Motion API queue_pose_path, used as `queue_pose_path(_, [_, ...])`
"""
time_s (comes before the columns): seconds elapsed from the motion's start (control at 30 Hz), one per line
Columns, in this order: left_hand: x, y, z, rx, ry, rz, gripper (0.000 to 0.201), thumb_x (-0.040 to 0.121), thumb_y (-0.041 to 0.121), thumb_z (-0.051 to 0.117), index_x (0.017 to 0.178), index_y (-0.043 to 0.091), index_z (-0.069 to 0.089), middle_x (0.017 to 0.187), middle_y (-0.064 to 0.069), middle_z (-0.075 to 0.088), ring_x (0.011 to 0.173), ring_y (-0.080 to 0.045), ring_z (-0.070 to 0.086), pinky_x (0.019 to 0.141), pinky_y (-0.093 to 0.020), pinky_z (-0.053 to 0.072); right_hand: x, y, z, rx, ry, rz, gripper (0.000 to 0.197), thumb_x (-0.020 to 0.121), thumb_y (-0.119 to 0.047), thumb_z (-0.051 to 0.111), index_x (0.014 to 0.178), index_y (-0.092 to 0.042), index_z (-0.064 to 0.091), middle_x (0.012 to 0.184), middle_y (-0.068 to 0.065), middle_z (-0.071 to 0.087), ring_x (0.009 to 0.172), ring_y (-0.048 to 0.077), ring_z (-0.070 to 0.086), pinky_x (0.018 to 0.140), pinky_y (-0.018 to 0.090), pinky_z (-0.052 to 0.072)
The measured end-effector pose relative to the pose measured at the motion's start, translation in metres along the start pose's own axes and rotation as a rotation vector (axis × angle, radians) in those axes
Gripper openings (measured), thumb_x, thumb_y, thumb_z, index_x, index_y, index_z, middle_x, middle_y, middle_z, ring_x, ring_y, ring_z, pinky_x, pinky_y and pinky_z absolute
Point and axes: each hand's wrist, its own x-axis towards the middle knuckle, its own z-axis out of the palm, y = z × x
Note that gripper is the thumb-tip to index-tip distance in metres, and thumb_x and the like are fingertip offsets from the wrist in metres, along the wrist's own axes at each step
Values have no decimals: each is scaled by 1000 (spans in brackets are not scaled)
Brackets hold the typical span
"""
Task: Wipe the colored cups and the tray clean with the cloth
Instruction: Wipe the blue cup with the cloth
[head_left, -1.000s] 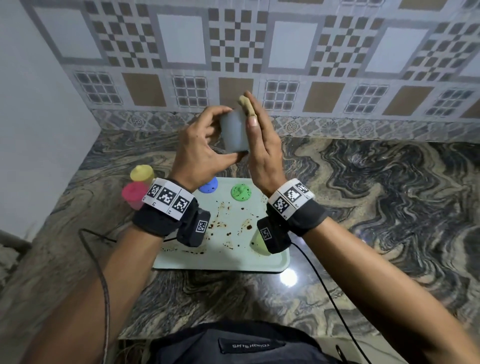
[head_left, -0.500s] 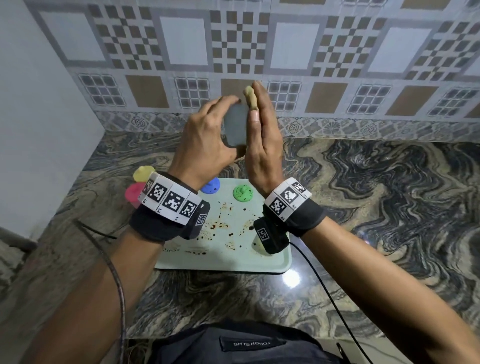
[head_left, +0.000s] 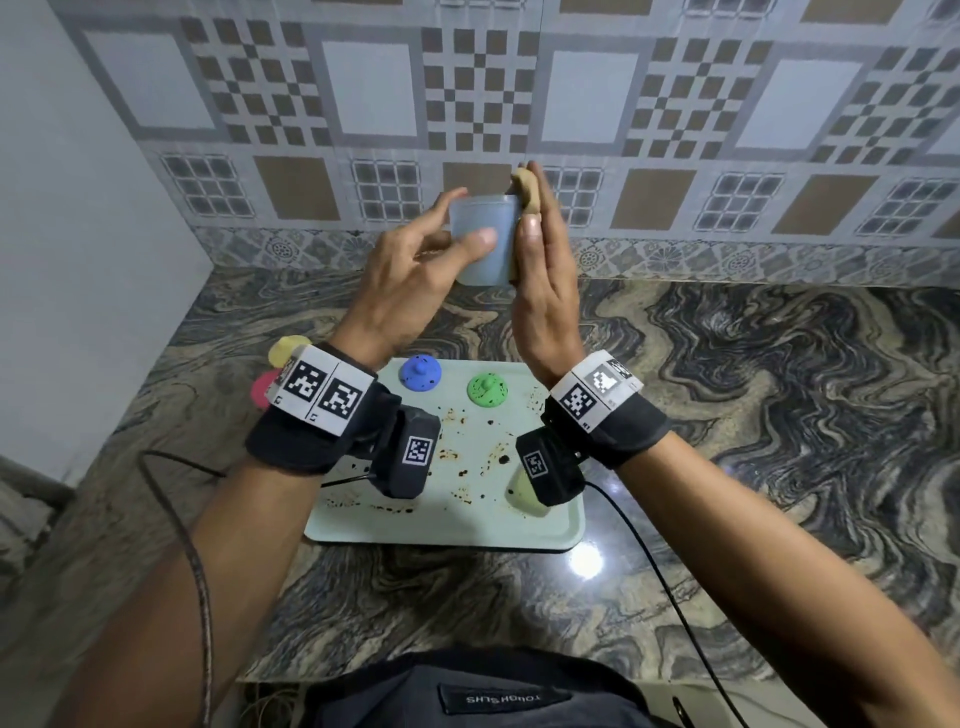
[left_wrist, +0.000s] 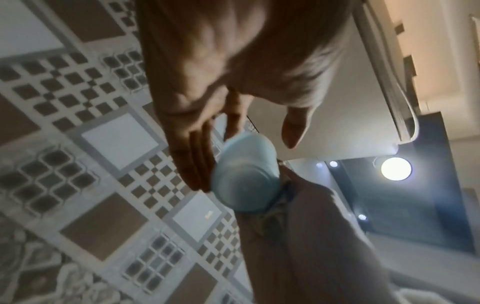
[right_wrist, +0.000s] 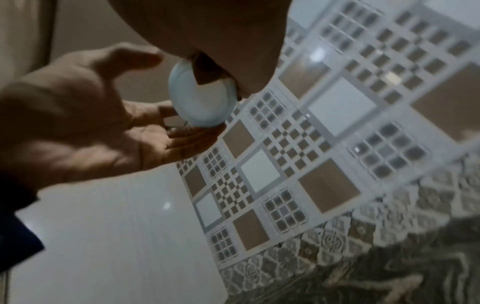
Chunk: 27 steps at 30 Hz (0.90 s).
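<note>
Patterned tiles fill the back wall, and in front of them both hands are up, well above the marbled surface. Left hand has loosely spread fingers, thumb lying across the near side of the pale blue cup and fingertips reaching round its far side, so it steadies rather than clamps. Right hand stands flat and upright, fingers straight, pressing the tan cloth against the cup's right wall. So the cup sits squeezed between the two hands, touching both. Its long axis runs upright; the wrist views look at a round end of it, but whether the mouth points up or down I cannot tell. That's the relation that matters: cloth on the right flank, left hand on the opposite flank, probably placed to turn the cup about that axis.

Below the cup, the tray lies on the surface, spotted with brown stains. At its far edge sit a blue piece and a green piece. Left of the tray, on the surface, are a yellow cup and a pink cup, partly hidden behind the left wrist.
</note>
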Motion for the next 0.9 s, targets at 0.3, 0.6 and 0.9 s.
queue_pose_path(0.3, [3,-18,0,-87,253,-75,77,63,40,88,126,11,56,110,-3,71,96,-11,71,82,-37,60,-4,-5,-7,-294,-48,-79,42,108,-20,35,147,-8,43,157,14,38,144,26,39,117,43,38])
queue_pose_path(0.6, [-2,-14,5,110,385,101,69,69,42,81,124,8,59,109,-1,71,92,-8,70,76,-28,60,-12,-8,13,-592,-128,-166,42,108,-12,36,148,-1,40,159,18,32,147,30,33,117,43,37])
queue_pose_path(0.9, [-6,-2,-8,30,188,176,70,77,32,81,134,5,52,122,-6,67,106,-12,68,84,-31,58,2,-11,-2,-415,4,-113,42,109,-22,33,145,-8,49,111,-7,68,89,2,66,78,26,56])
